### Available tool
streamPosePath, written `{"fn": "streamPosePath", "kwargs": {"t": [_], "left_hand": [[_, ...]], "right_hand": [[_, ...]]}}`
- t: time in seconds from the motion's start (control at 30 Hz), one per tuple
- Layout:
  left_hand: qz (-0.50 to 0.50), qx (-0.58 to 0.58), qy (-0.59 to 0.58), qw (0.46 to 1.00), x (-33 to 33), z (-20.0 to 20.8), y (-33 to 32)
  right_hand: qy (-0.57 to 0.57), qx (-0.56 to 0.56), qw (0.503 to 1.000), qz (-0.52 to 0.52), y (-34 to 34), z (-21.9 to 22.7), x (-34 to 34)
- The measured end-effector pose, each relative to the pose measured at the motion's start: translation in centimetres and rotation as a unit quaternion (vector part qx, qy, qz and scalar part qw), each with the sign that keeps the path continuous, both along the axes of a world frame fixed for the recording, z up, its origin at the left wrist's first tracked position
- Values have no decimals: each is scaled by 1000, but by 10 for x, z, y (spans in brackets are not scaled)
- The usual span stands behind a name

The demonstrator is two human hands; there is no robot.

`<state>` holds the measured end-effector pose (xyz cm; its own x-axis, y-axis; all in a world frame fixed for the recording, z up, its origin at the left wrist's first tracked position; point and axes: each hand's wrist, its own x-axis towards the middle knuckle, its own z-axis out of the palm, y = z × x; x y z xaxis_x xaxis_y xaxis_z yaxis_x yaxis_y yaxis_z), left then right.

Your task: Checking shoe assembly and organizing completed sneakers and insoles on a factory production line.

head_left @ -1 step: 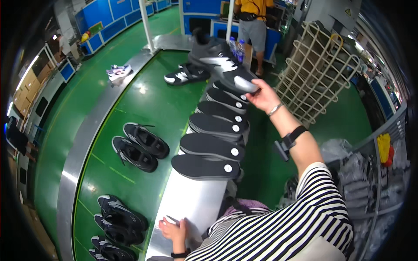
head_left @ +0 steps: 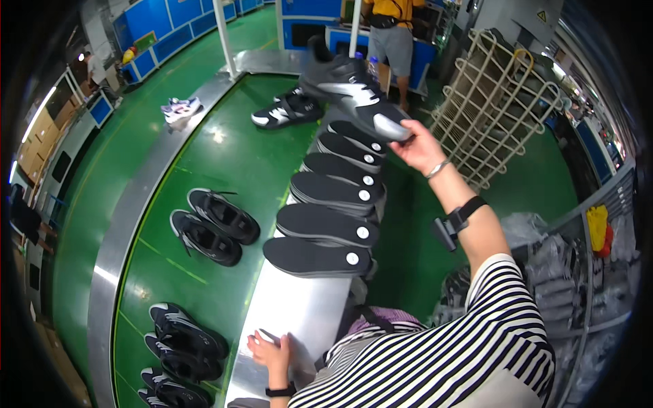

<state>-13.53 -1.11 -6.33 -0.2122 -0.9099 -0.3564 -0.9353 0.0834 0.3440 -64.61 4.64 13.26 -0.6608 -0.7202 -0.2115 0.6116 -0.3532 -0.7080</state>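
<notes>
My right hand (head_left: 418, 148) is stretched out far ahead and grips a black sneaker (head_left: 354, 94) by its silver toe. The sneaker hangs tilted in the air above the far end of a row of black insoles (head_left: 320, 257). Each insole has a round white sticker at its heel, and they lie in stacks across the metal ledge (head_left: 292, 302). Near me, my left hand (head_left: 271, 350) is at the ledge with thumb and fingers apart. A thin dark sliver shows between them; I cannot tell what it is.
On the green conveyor belt (head_left: 170, 279) stand a sneaker pair (head_left: 216, 228), several dark sneakers (head_left: 183, 343) nearer me, and another pair (head_left: 289, 112) farther off. A light shoe pair (head_left: 181, 109) rests on the far rim. A wire rack (head_left: 496, 102) stands right; a person (head_left: 393, 41) stands beyond.
My right hand and the held sneaker have shifted slightly right relative to the insoles. The whole view has moved a little; the left hand keeps its pose.
</notes>
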Motion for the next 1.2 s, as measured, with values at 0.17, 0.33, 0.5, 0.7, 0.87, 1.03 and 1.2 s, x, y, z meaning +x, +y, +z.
{"fn": "streamPosePath", "kwargs": {"t": [0.17,0.33,0.5,0.7,0.87,1.03,1.2], "left_hand": [[-88,-8,62,994,-65,-7,14],[-101,7,57,993,-111,-15,49],[-36,-105,-62,992,-125,-46,62],[143,-141,-157,967,-144,-42,91],[398,-53,-203,893,-217,-46,158],[172,176,-137,960,-259,-106,214],[125,332,81,932,-325,-181,192]], "right_hand": [[25,34,994,-104,100,5,-32],[-31,39,978,-202,175,-31,-70],[-76,64,968,-229,238,-70,-123],[-158,16,969,-191,276,-99,-191],[-180,32,970,-162,280,-107,-233],[-198,3,974,-109,252,-112,-281],[-188,-5,979,-84,205,-109,-344]]}}
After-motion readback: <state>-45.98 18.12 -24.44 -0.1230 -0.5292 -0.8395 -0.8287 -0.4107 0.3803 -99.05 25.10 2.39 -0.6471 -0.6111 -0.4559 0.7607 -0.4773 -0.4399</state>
